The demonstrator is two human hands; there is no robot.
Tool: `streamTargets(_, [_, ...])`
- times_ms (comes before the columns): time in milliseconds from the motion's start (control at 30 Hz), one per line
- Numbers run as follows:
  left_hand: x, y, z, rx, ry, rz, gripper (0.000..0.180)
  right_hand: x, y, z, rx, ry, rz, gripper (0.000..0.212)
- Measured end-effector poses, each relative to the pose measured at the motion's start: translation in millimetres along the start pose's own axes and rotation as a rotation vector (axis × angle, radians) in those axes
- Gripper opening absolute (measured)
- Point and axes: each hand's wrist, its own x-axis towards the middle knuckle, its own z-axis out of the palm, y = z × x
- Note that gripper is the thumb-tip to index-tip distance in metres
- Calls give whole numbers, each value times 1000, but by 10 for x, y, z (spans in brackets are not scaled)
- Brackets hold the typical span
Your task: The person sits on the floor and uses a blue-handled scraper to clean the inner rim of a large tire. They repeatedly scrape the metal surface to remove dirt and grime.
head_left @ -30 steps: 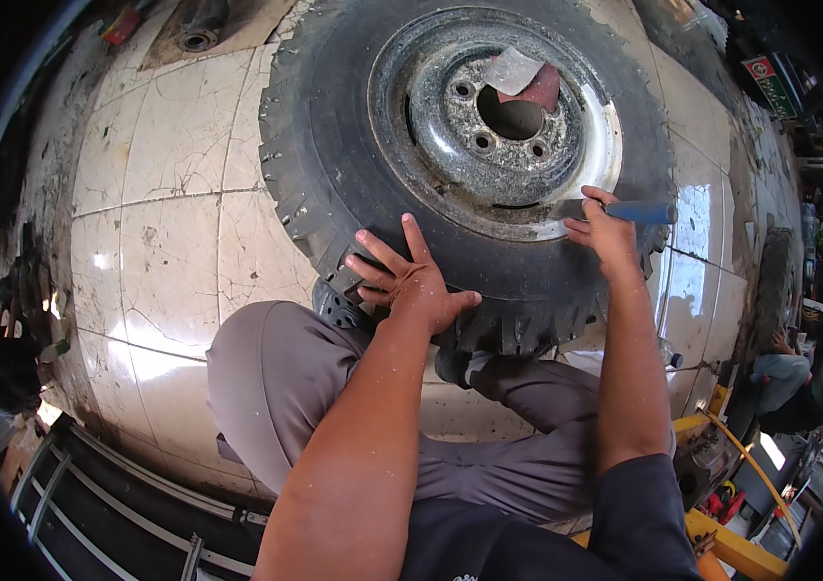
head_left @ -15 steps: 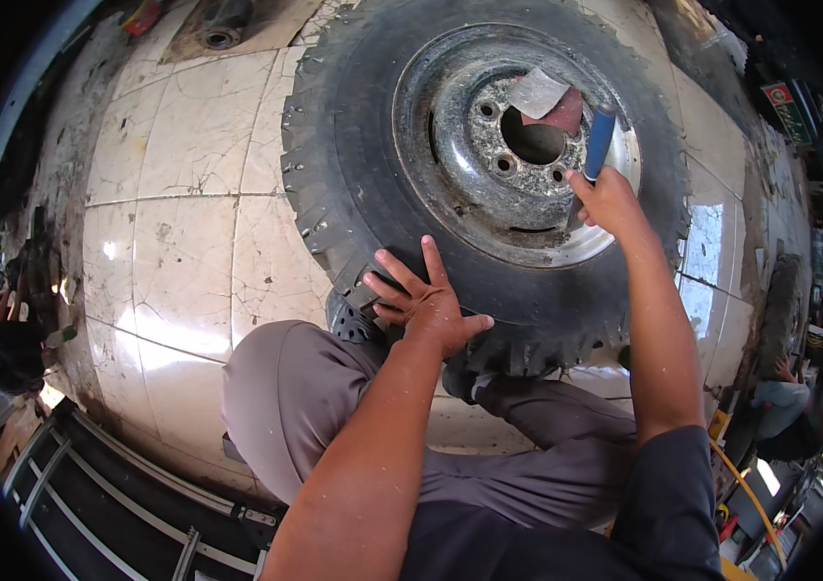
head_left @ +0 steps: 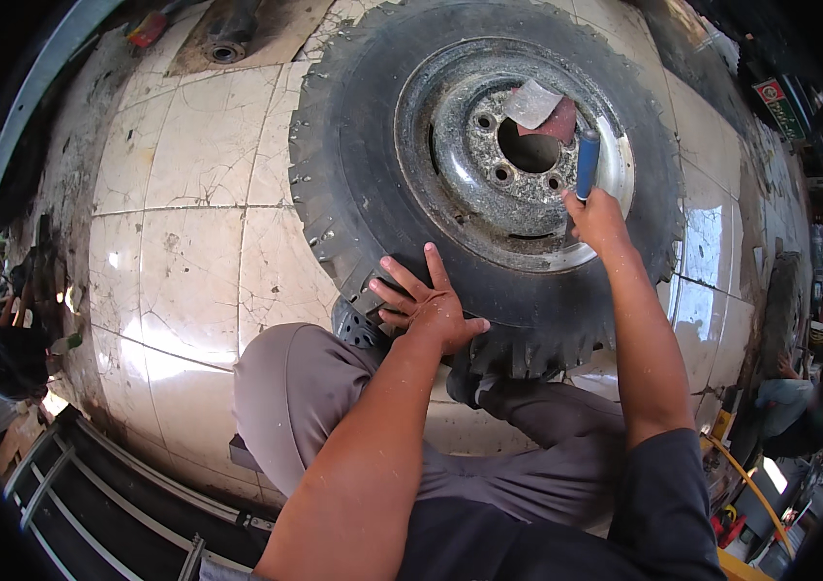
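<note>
A large black tyre [head_left: 365, 184] lies flat on the tiled floor, its worn metal wheel rim [head_left: 418, 179] facing up. My left hand [head_left: 438, 315] rests on the near left sidewall, fingers spread and holding nothing. Over the right part of the rim, my right hand [head_left: 599, 221] is closed around a blue-handled scraper [head_left: 588, 163]. The handle sticks up past the thumb; its narrow blade reaches down to the rim's inner wall, mostly hidden by my fingers. Grey sandpaper [head_left: 531, 103] and a reddish piece of sandpaper [head_left: 557, 124] lie by the rim's centre hole.
My bent knee and shoe [head_left: 358, 324] are close against the tyre's near side. A black-and-silver metal frame [head_left: 111, 494] stands at lower left. A dark cylindrical part [head_left: 229, 39] lies on cardboard at the far left. Other people [head_left: 799, 416] are at the far right and left edges.
My right hand has shifted slightly left and down along the rim, and the scraper's handle stands more upright. My left hand stays on the tyre. The whole view has shifted a little.
</note>
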Motion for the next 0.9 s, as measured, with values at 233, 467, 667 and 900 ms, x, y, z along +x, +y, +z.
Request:
streamTargets(233, [4,-41,-13,-1,27,16,138,-31,-1,64,1,5,37,42])
streamTargets(467, [36,-56,57,21,54,24,143,-129,-30,-65,149,61,52,44])
streamTargets(667, [0,-7,46,25,47,4,144,39,195,-30,-15,72,-57,52])
streamTargets(900, [14,-42,102,-4,91,39,144,-28,181,-51,40,17,42,52])
